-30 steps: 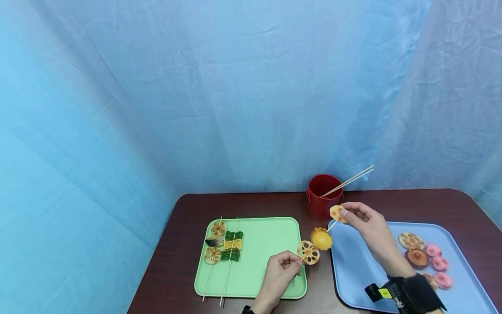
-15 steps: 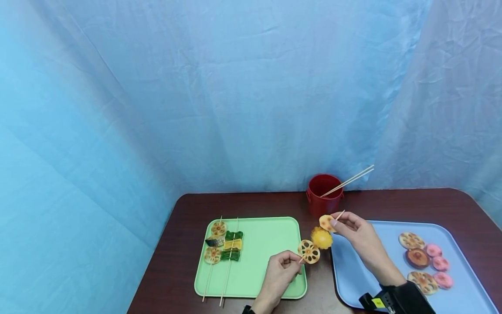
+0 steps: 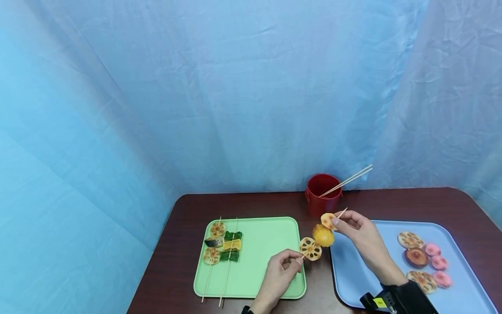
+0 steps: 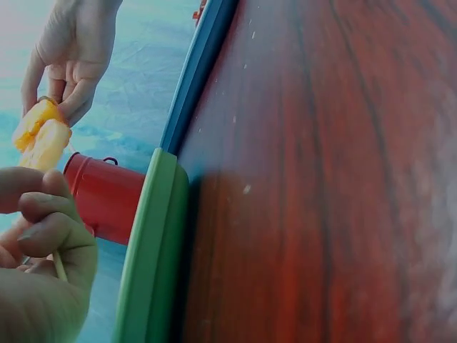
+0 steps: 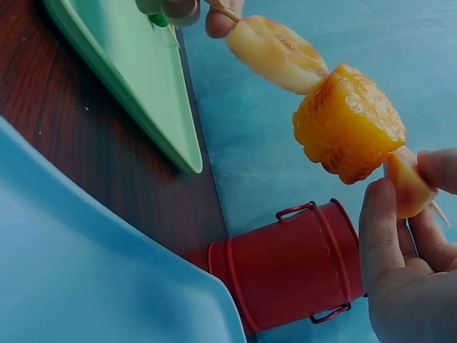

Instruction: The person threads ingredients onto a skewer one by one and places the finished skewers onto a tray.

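My left hand (image 3: 278,274) pinches the lower part of a bamboo skewer, just below a lotus root slice (image 3: 310,249). Above that slice a yellow corn piece (image 5: 350,125) is threaded on the same stick. At the upper end, my right hand (image 3: 361,235) pinches a pale yellow slice (image 5: 407,186) between thumb and fingers; its exact kind is unclear. The pointed tip of the skewer (image 3: 343,212) sticks out past this slice. The loaded stick is held tilted in the air, between a green tray (image 3: 270,235) and a blue tray (image 3: 353,279).
Two loaded skewers lie on the green tray, one with green pieces (image 3: 229,255), the other with lotus slices (image 3: 211,256). Lotus slices, a brown mushroom-like piece (image 3: 416,257) and pink rounds (image 3: 442,279) sit on the blue tray. Behind stands a red bucket (image 3: 323,200) with bare skewers (image 3: 351,179).
My right hand has moved down and left, sliding the pale yellow slice along the skewer toward the corn. The tip now shows beyond the slice. My left hand has barely moved.
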{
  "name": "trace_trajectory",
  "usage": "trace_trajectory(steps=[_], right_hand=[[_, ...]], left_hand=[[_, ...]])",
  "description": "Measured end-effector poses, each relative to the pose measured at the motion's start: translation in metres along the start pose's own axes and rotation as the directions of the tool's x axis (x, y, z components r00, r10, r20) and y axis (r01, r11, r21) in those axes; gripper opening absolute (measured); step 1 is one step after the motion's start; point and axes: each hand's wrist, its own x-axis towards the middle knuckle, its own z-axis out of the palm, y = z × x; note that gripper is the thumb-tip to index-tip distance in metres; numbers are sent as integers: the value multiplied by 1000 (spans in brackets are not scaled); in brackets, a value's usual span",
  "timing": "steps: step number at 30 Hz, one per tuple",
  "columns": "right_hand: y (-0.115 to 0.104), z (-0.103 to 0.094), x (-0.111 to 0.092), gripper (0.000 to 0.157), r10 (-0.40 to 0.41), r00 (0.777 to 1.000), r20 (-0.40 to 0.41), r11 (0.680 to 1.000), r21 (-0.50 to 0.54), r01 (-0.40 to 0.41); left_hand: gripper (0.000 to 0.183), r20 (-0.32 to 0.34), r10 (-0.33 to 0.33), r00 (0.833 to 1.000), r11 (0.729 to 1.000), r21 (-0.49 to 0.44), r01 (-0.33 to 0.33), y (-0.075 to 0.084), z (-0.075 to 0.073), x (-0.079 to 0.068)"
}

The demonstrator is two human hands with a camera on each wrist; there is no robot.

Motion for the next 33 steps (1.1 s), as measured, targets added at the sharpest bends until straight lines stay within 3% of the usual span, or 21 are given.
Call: trace_trajectory(steps=[11, 15, 22, 25, 33], right_hand=[[-2, 6, -1, 64, -4, 1000, 31, 999, 44, 2], [-2, 2, 0, 63, -10, 998, 62, 1000, 20, 9], [-4, 0, -2, 64, 41, 995, 88, 994, -109, -32], [-4, 1, -3, 63, 41, 995, 92, 994, -107, -31], [1, 3, -4, 60, 30, 996, 87, 994, -106, -21]], left_hand=[[16, -57, -36, 998, 996, -82, 31, 3, 2, 0], [18, -46, -26, 999, 995, -97, 21, 2, 2, 0], [19, -44, 5, 999, 997, -82, -8, 0, 2, 1], [18, -53, 7, 999, 996, -84, -12, 1, 2, 0], [16, -77, -48, 996, 991, -132, 37, 2, 3, -1]])
